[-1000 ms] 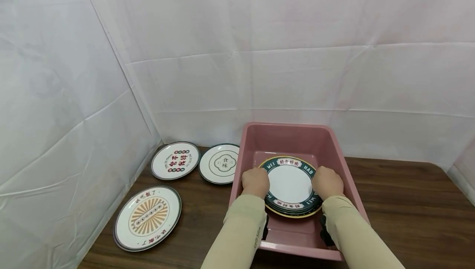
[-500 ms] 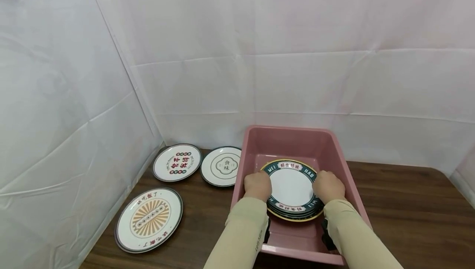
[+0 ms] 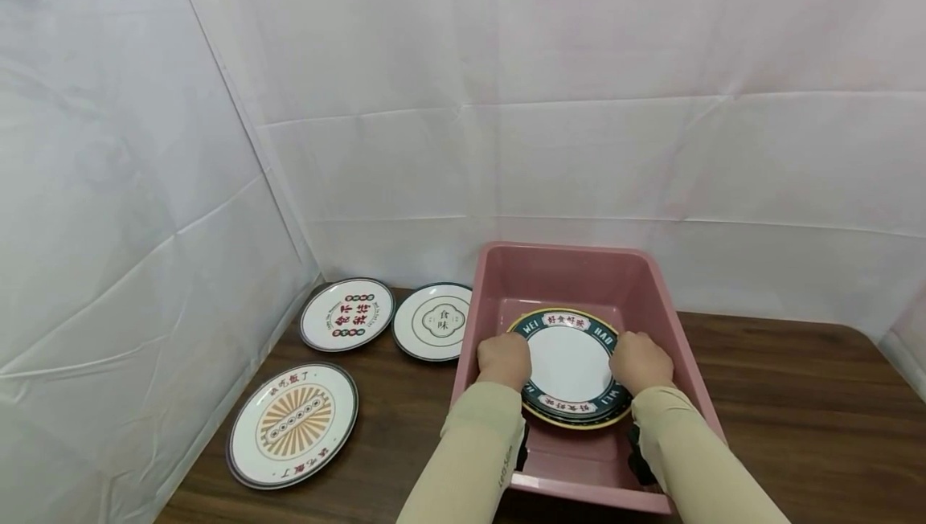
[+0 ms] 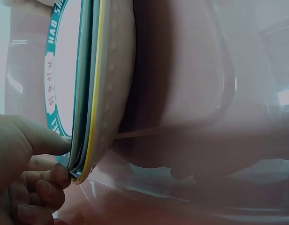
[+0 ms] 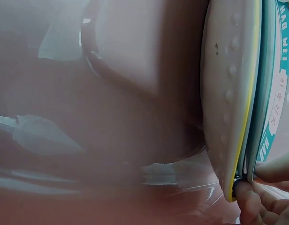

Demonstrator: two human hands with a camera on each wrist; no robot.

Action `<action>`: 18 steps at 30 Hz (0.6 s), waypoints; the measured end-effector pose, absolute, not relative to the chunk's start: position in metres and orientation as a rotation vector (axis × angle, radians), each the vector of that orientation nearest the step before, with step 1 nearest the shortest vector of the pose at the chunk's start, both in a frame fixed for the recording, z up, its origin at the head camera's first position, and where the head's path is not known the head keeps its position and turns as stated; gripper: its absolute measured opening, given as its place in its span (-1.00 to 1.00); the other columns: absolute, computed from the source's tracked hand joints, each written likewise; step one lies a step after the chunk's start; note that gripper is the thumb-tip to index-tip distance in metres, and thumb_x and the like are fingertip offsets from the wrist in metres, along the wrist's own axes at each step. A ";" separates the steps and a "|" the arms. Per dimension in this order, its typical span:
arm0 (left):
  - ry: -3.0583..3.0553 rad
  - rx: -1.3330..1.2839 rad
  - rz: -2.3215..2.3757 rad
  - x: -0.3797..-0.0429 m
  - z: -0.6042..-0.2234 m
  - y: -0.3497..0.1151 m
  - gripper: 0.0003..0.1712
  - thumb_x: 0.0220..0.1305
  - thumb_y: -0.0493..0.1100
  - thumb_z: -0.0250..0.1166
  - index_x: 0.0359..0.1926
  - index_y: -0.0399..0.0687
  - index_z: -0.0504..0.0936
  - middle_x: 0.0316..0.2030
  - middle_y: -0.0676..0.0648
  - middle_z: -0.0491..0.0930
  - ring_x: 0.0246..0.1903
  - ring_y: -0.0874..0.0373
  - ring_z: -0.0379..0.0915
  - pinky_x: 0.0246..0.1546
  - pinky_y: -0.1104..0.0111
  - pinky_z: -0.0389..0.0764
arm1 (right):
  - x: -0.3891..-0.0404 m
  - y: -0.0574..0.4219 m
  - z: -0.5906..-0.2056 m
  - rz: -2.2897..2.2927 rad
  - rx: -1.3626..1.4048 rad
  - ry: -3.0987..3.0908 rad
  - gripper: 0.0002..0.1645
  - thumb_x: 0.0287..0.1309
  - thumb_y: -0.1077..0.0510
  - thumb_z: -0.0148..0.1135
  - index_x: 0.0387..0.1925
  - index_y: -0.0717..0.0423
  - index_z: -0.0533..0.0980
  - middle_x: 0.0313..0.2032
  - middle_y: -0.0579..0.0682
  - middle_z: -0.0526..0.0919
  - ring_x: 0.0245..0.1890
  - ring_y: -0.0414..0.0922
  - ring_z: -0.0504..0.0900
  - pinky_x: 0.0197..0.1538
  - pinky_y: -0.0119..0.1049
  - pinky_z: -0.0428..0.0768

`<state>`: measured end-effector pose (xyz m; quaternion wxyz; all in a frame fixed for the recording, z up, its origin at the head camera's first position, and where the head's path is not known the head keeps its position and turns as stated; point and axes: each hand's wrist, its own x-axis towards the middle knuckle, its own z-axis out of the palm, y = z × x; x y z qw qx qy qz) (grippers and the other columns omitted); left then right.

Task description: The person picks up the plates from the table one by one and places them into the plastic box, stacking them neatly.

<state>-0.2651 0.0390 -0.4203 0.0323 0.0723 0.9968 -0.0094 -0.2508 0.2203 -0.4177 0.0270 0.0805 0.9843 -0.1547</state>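
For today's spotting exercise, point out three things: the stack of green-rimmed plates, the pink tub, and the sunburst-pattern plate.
stack of green-rimmed plates (image 3: 569, 359), head view, white centre of the top plate.
pink tub (image 3: 567, 249), head view, its far rim.
sunburst-pattern plate (image 3: 292, 423), head view, middle of the orange sunburst.

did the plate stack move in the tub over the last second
No. The plate stack sits at the same spot against the pink tub rim, both hands gripping its edges.

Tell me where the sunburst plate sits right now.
In the head view the sunburst plate lies flat on the wooden table, front left, left of the pink tub and nearer than the two other loose plates.
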 end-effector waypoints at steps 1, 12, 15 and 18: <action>3.068 0.216 -0.016 -0.265 -0.420 0.039 -0.79 0.22 -0.06 0.20 -0.36 -0.08 0.65 -0.52 0.01 0.58 -0.53 0.18 0.51 -0.53 0.30 0.54 | -0.251 0.220 -0.418 -0.478 0.248 3.041 -0.70 0.11 0.34 0.01 -0.20 0.55 0.47 -0.40 0.29 0.47 -0.43 0.09 0.52 -0.35 0.03 0.54; 3.063 0.189 0.085 -0.266 -0.417 0.038 -0.74 0.21 -0.03 0.20 -0.43 -0.12 0.64 -0.57 -0.02 0.55 -0.57 0.15 0.50 -0.57 0.29 0.54 | -0.250 0.220 -0.415 -0.503 0.242 3.025 -0.74 0.07 0.34 0.07 -0.27 0.53 0.49 -0.44 0.24 0.51 -0.47 0.05 0.52 -0.38 -0.04 0.54; 3.068 0.189 0.102 -0.265 -0.417 0.038 -0.74 0.21 -0.04 0.20 -0.44 -0.13 0.63 -0.57 -0.03 0.55 -0.57 0.14 0.50 -0.58 0.28 0.54 | -0.250 0.220 -0.414 -0.515 0.240 3.018 -0.76 0.06 0.33 0.09 -0.29 0.52 0.49 -0.47 0.22 0.53 -0.51 0.02 0.52 -0.43 -0.10 0.53; 3.074 0.185 0.126 -0.265 -0.418 0.037 -0.74 0.21 -0.04 0.20 -0.44 -0.13 0.63 -0.56 -0.03 0.55 -0.57 0.14 0.50 -0.58 0.28 0.53 | -0.249 0.220 -0.413 -0.524 0.238 3.016 -0.77 0.05 0.33 0.10 -0.31 0.51 0.49 -0.48 0.21 0.54 -0.53 0.00 0.51 -0.45 -0.12 0.52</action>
